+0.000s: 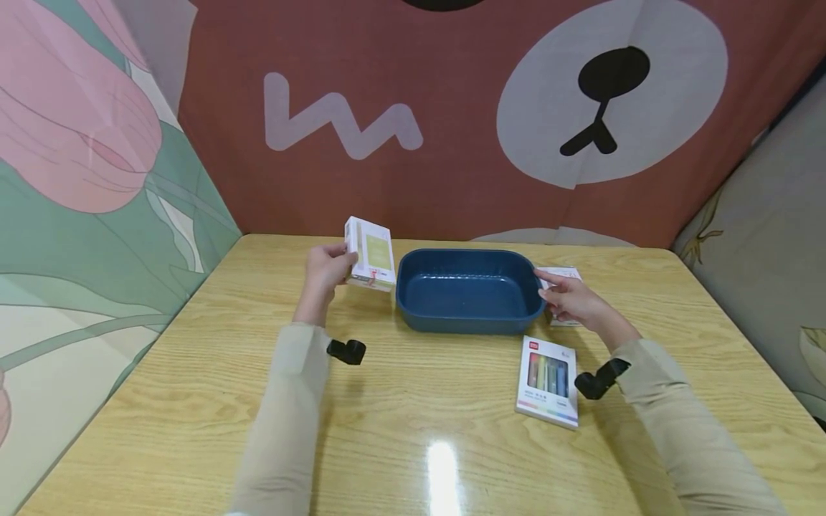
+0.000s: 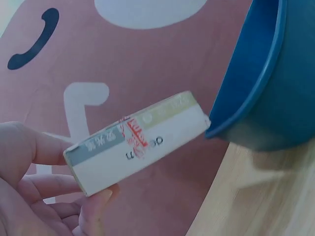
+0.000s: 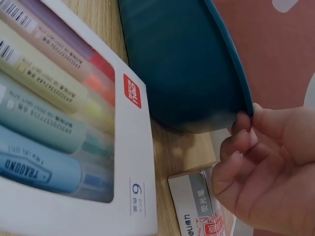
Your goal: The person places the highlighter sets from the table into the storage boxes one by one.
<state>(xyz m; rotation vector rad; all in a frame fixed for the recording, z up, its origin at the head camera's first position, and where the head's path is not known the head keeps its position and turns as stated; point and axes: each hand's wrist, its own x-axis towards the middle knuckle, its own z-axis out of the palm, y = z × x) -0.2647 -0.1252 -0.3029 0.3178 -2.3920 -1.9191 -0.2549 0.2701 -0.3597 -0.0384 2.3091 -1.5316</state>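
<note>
My left hand (image 1: 327, 267) grips a small white box (image 1: 373, 254) by its left edge, tilted and raised beside the blue basin (image 1: 470, 326). In the left wrist view the box's end (image 2: 140, 142) shows grey and yellow-green bands and red print. With thumb and fingers my right hand (image 1: 577, 301) pinches the right rim of the basin, plainly seen at the rim (image 3: 241, 81) in the right wrist view. Behind that hand a second white box (image 3: 197, 201) with a grey band lies on the table, partly hidden. The basin's inside shows no contents.
In front of the basin's right end lies a white windowed box of colored highlighters (image 1: 547, 381). All stand on a wood-grain table (image 1: 387, 416). A printed cloth backdrop (image 1: 452, 186) rises at the table's far edge, with more printed cloth on both sides.
</note>
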